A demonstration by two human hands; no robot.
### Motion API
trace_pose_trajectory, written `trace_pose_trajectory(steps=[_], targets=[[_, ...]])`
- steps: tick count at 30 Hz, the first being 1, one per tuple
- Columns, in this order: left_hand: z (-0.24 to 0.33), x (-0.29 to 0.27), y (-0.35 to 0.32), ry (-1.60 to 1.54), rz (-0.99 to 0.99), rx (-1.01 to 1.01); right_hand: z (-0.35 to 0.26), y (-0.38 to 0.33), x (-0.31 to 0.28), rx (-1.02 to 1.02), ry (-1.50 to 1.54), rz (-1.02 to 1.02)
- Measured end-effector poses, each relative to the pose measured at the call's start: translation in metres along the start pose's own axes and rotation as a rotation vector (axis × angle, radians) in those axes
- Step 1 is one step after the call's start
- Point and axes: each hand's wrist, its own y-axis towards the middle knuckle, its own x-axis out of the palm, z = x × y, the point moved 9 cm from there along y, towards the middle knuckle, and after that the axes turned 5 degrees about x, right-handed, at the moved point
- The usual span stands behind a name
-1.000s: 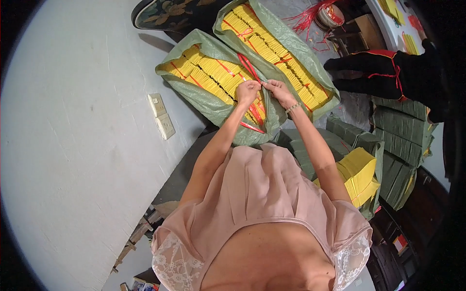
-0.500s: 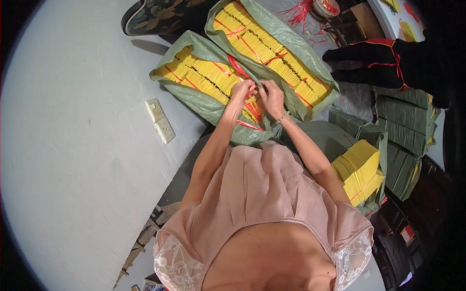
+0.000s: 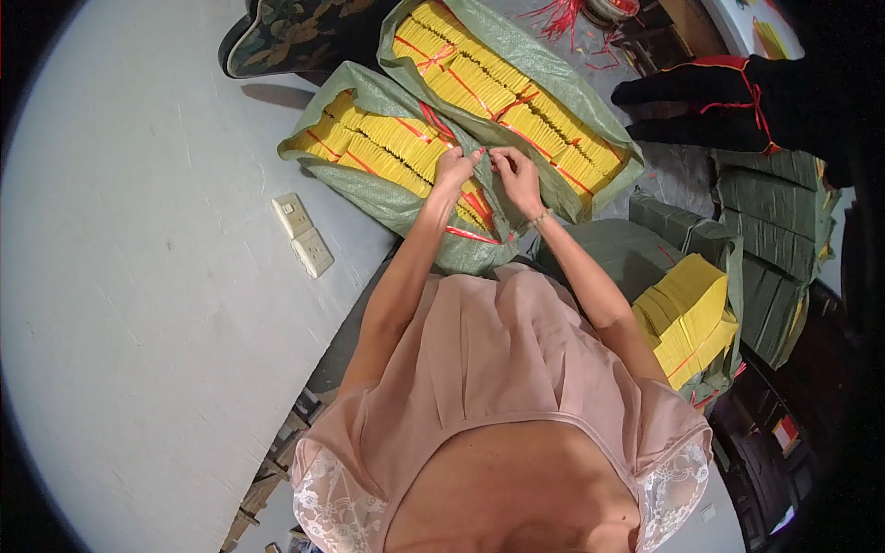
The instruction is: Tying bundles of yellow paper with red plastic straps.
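Over the near green woven sack, my left hand is closed on a red plastic strip, whose end shows at the thumb. Just right of it, my right hand is pinched, fingertips together near the sack's edge; whatever they grip is too small to make out. Inside this sack lie packed yellow paper bundles bound with red strips. More yellow bundles fill a second green woven sack alongside, farther back and to the right.
Loose yellow bundles sit by my right elbow, near stacked dark green packs. A pale wall with sockets rises at left. A dark patterned chair stands behind the sacks. Dark clothing with red ties shows at right.
My hands have moved slightly apart, the left one edging left. More of the red strip's tip shows at my left thumb. The whole view has shifted slightly.
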Motion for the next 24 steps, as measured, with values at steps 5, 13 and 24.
trace_pose_trajectory(steps=[5, 13, 24], targets=[[-0.004, -0.001, 0.002, 0.095, -0.019, -0.120, 0.008, 0.011, 0.006, -0.004, -0.020, -0.058], [-0.019, -0.004, 0.014, 0.081, -0.100, -0.102, -0.019, 0.007, 0.001, -0.024, -0.085, -0.035], [-0.011, -0.001, 0.010, 0.023, -0.106, -0.044, -0.045, 0.008, 0.003, -0.149, -0.251, 0.038]])
